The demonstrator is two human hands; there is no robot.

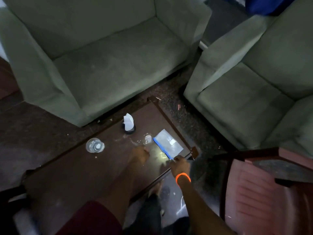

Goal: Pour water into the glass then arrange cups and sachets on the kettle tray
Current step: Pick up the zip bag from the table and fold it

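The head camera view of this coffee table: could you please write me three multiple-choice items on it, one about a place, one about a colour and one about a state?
1. Where does the upright glass stand on the table?
A. at the edge nearest the big sofa
B. on the red chair
C. on top of the flat packet

2. What colour is the wristband on the right hand?
A. green
B. orange
C. white

3. What is the right hand doing?
A. resting flat on the sofa
B. lifting the glass
C. pinching the near end of the flat packet with the blue edge

Answers: 1 A, since the glass sits by the table's rim facing the sofa; 2 B, since the band glows orange at the wrist; 3 C, since its fingertips close on the packet's near corner.
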